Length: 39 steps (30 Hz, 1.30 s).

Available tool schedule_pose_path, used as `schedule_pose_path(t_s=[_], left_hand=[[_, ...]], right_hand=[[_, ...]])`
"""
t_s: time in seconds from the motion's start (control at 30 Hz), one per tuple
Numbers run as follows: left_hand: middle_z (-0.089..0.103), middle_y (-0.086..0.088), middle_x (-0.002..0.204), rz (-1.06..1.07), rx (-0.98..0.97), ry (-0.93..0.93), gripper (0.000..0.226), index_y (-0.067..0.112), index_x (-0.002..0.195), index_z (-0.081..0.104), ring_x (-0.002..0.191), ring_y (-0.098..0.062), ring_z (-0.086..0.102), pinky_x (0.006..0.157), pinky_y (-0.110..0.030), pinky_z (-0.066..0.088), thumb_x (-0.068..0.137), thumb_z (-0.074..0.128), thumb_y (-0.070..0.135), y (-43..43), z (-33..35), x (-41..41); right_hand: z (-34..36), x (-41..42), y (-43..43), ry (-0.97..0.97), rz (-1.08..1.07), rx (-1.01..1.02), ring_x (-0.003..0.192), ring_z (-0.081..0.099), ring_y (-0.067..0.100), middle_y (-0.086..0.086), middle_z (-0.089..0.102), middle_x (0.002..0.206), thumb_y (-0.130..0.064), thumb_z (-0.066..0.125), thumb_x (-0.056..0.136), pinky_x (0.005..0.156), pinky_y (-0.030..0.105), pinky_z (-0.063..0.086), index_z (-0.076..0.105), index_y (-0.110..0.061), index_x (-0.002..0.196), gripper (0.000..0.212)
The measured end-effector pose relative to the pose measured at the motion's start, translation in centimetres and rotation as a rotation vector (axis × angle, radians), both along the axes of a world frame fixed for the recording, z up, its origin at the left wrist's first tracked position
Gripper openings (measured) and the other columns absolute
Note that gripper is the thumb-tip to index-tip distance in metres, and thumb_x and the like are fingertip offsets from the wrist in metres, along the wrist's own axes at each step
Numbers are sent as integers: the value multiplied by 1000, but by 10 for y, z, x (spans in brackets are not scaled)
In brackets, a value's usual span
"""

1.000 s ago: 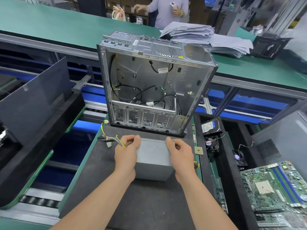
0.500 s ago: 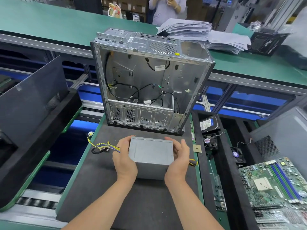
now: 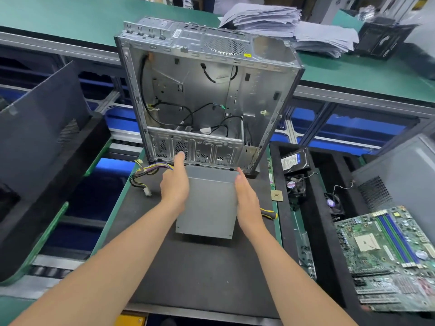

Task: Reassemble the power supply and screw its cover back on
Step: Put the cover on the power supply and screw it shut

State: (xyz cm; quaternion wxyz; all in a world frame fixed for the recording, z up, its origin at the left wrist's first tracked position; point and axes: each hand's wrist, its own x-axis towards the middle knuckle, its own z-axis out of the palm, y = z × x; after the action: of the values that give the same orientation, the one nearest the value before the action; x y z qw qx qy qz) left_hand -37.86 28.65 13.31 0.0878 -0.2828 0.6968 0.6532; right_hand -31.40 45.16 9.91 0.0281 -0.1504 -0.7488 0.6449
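The power supply [image 3: 209, 203] is a plain grey metal box held just above the black work mat [image 3: 188, 274], its far end close to the open computer case [image 3: 211, 95]. My left hand [image 3: 175, 184] presses flat against its left side with fingers straight, fingertips reaching the case's lower drive cage. On the box's right side my right hand [image 3: 246, 198] lies flat, fingers also straight. A bundle of yellow, black and purple cables [image 3: 150, 171] trails from the box's far left corner onto the mat. No cover screws are visible.
A yellow-and-black screwdriver [image 3: 269, 214] lies right of the box, partly hidden by my right hand. A foam tray at right holds a hard drive [image 3: 293, 160], fans [image 3: 294, 185] and a motherboard [image 3: 386, 255]. A dark side panel [image 3: 40, 128] leans at left. Papers [image 3: 282, 22] lie behind.
The power supply has moved forward, up to the case's front edge. Both hands went from curled over its top corners to flat against its sides.
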Motion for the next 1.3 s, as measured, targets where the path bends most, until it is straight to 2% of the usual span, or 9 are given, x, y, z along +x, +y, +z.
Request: schedule_pose_path(t_s=[0.1, 0.23, 0.33, 0.43, 0.53, 0.73, 0.9, 1.03, 1.3], left_hand=[[65, -10, 127, -219, -102, 9, 107, 19, 123, 65, 113, -24, 56, 99, -43, 42, 65, 28, 101, -6, -6, 4], [69, 5, 115, -456, -254, 141, 74, 24, 106, 67, 114, -21, 62, 84, -35, 45, 86, 36, 89, -14, -33, 27], [68, -3, 115, -425, -316, 179, 67, 23, 103, 67, 118, -29, 59, 97, -44, 47, 93, 34, 81, -15, -40, 31], [65, 3, 127, -390, -108, 136, 60, 31, 117, 67, 118, -18, 62, 102, -43, 48, 93, 40, 79, -19, -40, 36], [72, 6, 125, -344, 76, 70, 66, 31, 124, 67, 115, -18, 69, 107, -49, 50, 85, 50, 81, -25, -42, 44], [61, 9, 144, -322, 248, -61, 48, 33, 147, 54, 134, -18, 56, 120, -49, 37, 102, 55, 48, -34, -52, 55], [76, -9, 121, -238, 555, -76, 37, 17, 126, 71, 106, -27, 75, 72, -33, 62, 104, 49, 36, -39, -56, 63], [76, -9, 120, -187, 556, -79, 40, 16, 119, 76, 111, -30, 73, 80, -36, 58, 95, 63, 46, -40, -61, 65], [59, 8, 92, -181, 361, -45, 30, 36, 93, 55, 92, -16, 51, 88, -38, 38, 77, 63, 60, -39, -64, 63]], right_hand=[[4, -3, -1, -92, -48, 108, 143, 50, 10, -13, 58, 151, -86, 34, 86, 116, 30, 35, 57, -30, 151, 88], [4, -5, -10, -213, -167, 89, 89, 63, 21, 1, 70, 94, -84, 29, 95, 80, 38, 46, 68, -4, 94, 89], [-1, -3, -20, -212, -216, 88, 111, 60, 23, 4, 61, 116, -77, 25, 102, 98, 43, 45, 68, -19, 94, 72], [1, 0, -21, -207, -163, 15, 131, 53, 21, -2, 57, 134, -71, 28, 105, 115, 45, 40, 65, -30, 136, 63], [-1, 3, -19, -222, -140, -112, 118, 64, 12, -13, 70, 122, -68, 37, 105, 100, 36, 52, 66, -30, 135, 56], [-11, 17, -28, -241, -151, -105, 73, 28, 19, -12, 31, 67, -41, 45, 109, 67, 37, 22, 37, -23, 76, 39], [-24, 22, -23, -243, -46, -333, 114, 72, 22, -5, 78, 118, -33, 47, 112, 103, 44, 56, 72, -23, 121, 28], [-31, 25, -24, -316, -126, -329, 133, 57, 9, -24, 67, 130, -49, 47, 110, 116, 37, 42, 57, -36, 147, 41], [-37, 23, -23, -377, -177, -473, 115, 73, 13, -16, 79, 116, -62, 49, 104, 107, 40, 53, 75, -39, 118, 37]])
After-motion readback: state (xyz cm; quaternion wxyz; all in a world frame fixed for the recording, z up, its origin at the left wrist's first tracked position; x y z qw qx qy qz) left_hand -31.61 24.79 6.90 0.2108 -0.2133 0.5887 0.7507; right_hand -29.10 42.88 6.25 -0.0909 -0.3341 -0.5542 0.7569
